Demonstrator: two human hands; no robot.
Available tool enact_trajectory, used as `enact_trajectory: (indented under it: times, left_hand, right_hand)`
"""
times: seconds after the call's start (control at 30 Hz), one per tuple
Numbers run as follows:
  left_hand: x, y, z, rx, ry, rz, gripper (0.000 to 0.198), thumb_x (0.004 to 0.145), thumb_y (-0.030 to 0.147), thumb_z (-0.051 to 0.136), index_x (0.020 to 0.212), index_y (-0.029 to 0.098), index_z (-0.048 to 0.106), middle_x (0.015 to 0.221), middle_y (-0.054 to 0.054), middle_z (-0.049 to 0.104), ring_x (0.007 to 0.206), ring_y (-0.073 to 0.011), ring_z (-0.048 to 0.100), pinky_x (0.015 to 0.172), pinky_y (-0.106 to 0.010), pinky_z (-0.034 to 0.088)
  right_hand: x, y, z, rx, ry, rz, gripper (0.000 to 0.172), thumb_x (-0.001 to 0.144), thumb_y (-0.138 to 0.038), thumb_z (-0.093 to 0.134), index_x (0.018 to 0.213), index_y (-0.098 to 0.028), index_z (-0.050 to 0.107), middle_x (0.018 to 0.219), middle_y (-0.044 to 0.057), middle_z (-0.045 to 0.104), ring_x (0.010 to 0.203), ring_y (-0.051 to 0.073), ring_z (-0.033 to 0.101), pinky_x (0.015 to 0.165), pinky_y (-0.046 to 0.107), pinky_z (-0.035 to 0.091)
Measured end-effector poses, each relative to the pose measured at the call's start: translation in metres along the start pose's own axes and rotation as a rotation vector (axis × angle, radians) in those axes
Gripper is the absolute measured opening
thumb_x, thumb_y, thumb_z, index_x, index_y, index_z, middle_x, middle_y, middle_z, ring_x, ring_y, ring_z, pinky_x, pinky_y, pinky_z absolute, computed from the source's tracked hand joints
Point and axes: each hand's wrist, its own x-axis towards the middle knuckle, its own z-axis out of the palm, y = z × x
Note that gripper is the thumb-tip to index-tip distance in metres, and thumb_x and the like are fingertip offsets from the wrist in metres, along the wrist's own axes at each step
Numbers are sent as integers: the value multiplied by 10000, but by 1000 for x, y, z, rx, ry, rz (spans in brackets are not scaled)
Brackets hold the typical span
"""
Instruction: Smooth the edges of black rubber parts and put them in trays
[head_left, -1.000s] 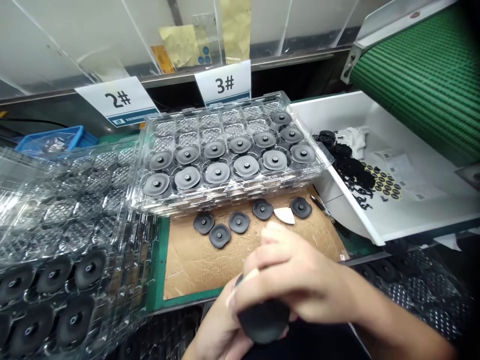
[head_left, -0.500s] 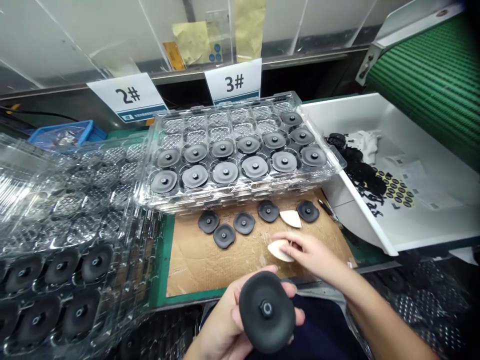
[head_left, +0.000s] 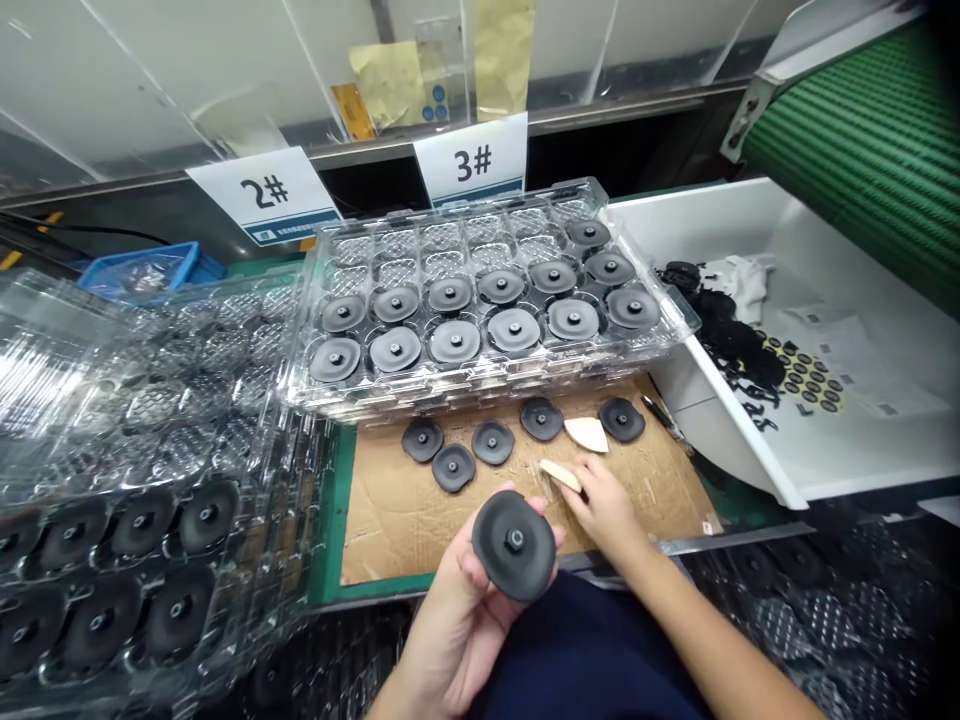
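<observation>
Cradling a black rubber disc (head_left: 514, 545) in the left hand (head_left: 457, 630), fingers curled closed around its underside, the central stud facing up, the disc held just off the near edge of the bench. Pinching a cream wedge (head_left: 559, 476) between the thumb and fingers of the right hand (head_left: 604, 510), close beside the disc and low over a cardboard sheet (head_left: 420, 530).

Lying on that cardboard, just past the right hand: five smaller dark discs (head_left: 493, 442) and a second cream wedge (head_left: 586, 434), the wedge sitting between the two rightmost discs. Framing the cardboard, a green mat (head_left: 327, 520). Resting just behind it, a clear plastic tray (head_left: 450, 385), its front rows filled with grey-topped discs, its back rows mostly bare. Piling up on the left, a stack of clear trays (head_left: 150, 400) carrying black discs, and beyond them a blue crate (head_left: 142, 272).

Standing behind the tray, two white labels — 2# (head_left: 262, 190) and 3# (head_left: 472, 160). Sitting to the right, a white bin (head_left: 840, 450) holding black scraps (head_left: 731, 340), below a green ribbed belt (head_left: 862, 160).
</observation>
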Motion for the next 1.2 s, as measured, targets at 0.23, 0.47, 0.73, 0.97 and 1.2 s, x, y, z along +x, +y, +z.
enact_trajectory:
  times: [0.23, 0.47, 0.73, 0.97, 1.2]
  left_hand:
    - [-1, -4, -9, 84, 149, 201, 490, 714, 354, 643, 1180, 243, 541, 1272, -90, 540, 1139, -268, 510, 943, -344, 411]
    - [-2, -4, 0, 130, 160, 247, 550, 657, 325, 706, 1177, 260, 539, 1229, -66, 576, 1105, -228, 535, 901, -277, 439]
    - [-6, 1, -1, 132, 206, 259, 522, 668, 277, 704, 1165, 290, 544, 1214, -38, 588, 1088, -211, 546, 918, -280, 438]
    - [-9, 1, 8, 108, 150, 191, 552, 569, 341, 758, 1095, 265, 611, 1096, -42, 659, 1042, -222, 577, 929, -292, 428]
    - [-7, 7, 7, 23, -2, 103, 511, 553, 307, 769, 1046, 256, 643, 1084, -34, 677, 1007, -160, 601, 892, -211, 435]
  right_hand:
    - [-12, -29, 0, 147, -113, -71, 232, 869, -272, 465, 1020, -213, 632, 914, 47, 672, 838, 174, 631, 726, 266, 509]
    - [8, -91, -44, 253, -63, -70, 235, 882, -272, 456, 1071, -230, 590, 1059, 29, 639, 974, 164, 587, 825, 269, 468]
    - [10, -165, -72, 316, -335, -409, 211, 847, -103, 449, 995, -182, 577, 934, 8, 646, 831, 135, 562, 771, 271, 418]
    - [5, -160, -73, 270, -193, -493, 223, 849, -111, 422, 1025, -153, 554, 898, 46, 636, 781, 154, 543, 719, 304, 374]
    - [-1, -148, -101, 31, -142, -405, 254, 844, -85, 439, 1040, -181, 569, 787, 19, 603, 681, 142, 489, 657, 295, 334]
